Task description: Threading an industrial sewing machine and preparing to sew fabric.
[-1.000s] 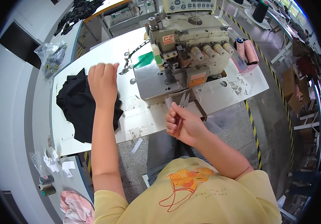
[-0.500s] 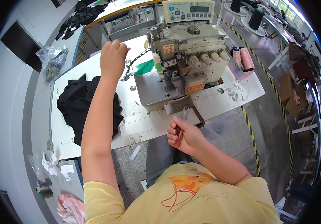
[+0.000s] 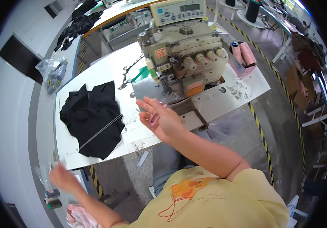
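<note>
Right grip (image 3: 165, 121) curled around pink loop handle (image 3: 154, 119), front fingers (image 3: 147, 101) outstretched, likely left free for thread (image 3: 101, 132). Thread crosses over black cloth (image 3: 91, 110), apparently stretched taut toward left grip (image 3: 63, 178); blurred, cannot tell whether clamped. Cloth lies on worktop (image 3: 216, 108) left of sewing machine (image 3: 186, 41).

The yellow shirt (image 3: 224, 205) bears an orange print (image 3: 187, 190).

Beyond the hands (image 3: 162, 121): matt black cloth (image 3: 94, 117), a smooth, scuffed bench (image 3: 255, 84), and a worn, painted-metal overlock machine (image 3: 188, 40).
</note>
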Available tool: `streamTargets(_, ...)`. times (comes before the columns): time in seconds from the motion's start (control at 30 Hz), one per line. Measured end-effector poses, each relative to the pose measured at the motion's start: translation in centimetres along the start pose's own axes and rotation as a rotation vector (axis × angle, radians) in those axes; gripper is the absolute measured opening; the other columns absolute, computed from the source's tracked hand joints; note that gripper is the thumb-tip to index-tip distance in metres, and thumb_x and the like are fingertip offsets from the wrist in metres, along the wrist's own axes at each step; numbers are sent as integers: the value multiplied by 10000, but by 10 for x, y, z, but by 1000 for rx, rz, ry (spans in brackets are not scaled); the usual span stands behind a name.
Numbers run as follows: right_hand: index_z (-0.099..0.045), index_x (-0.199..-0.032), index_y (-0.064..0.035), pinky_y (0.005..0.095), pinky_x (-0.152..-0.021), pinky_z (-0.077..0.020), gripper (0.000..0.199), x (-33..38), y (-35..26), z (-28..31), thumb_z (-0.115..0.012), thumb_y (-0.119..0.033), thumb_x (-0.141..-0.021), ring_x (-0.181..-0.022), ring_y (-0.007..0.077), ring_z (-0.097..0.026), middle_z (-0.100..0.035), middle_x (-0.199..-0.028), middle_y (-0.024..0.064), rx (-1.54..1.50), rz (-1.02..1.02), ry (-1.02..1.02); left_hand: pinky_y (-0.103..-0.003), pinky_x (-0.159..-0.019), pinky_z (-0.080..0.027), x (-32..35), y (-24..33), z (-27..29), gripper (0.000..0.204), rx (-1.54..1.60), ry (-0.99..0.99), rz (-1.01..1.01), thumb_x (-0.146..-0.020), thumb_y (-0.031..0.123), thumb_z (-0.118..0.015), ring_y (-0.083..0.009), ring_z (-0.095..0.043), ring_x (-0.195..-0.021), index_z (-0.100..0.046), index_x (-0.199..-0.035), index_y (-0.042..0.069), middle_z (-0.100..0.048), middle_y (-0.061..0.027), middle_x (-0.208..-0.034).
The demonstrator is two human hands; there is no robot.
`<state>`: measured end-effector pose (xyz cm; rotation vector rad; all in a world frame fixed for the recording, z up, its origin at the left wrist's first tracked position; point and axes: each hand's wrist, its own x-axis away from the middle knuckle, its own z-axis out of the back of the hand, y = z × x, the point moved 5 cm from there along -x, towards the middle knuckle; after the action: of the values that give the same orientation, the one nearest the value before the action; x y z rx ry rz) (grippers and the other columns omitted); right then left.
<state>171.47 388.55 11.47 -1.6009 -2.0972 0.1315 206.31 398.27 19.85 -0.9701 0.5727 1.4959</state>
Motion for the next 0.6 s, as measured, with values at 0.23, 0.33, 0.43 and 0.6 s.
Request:
streamTargets(0.23,-527,-928,-117,294,-453,-354,118,12,24,3,-418,-108,-886,-465,114,-414,-443,-604,7,1020,425,-268,-351,-593,-400,39,-31,-15,237,399,-287,582,-889,190,-520,-215,-465,-608,-581,-775,-9,-532,-81,-683)
streamTargets(0.33,-508,-839,-111,393,-532,-415,64,56,58,-3,-452,-140,-855,-568,258,-537,-519,-637,86,1602,419,-585,-219,-525,-326,40,121,-36,265,1309,-858,711,-885,226,-480,-77,-417,-578,-640,-922,18,-547,6,-726)
streamTargets(0.43,-499,-786,-93,434,-615,-433,65,85,78,4,-484,-144,-824,-717,313,-580,-583,-740,101,1799,154,-814,-198,-432,-221,47,226,-35,318,1847,-1397,726,-909,238,-442,-37,-301,-459,-582,-1061,-4,-435,39,-575)
streamTargets(0.6,-566,-1066,-122,398,-781,-438,308,74,15,44,-478,-63,-777,-920,332,-546,-583,-978,152,1786,284,-673,-201,-417,-222,33,274,-44,225,2259,-1275,1098,-922,162,-477,-44,-274,-429,-529,-1039,-22,-323,51,-519)
